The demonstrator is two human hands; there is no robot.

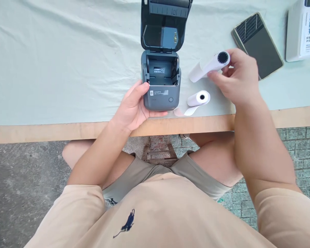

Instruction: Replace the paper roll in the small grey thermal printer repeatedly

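The right hand [237, 81] grips a light paper roll [209, 66] by its end; the left hand [134, 106] holds the open printer [161, 81].

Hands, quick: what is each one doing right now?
Left hand: wrapped around the side of the open printer, holding it on the table.
Right hand: closed on a paper roll, lifted above the table.

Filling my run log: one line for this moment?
left hand steadies open printer | right hand holds paper roll | spare roll on table
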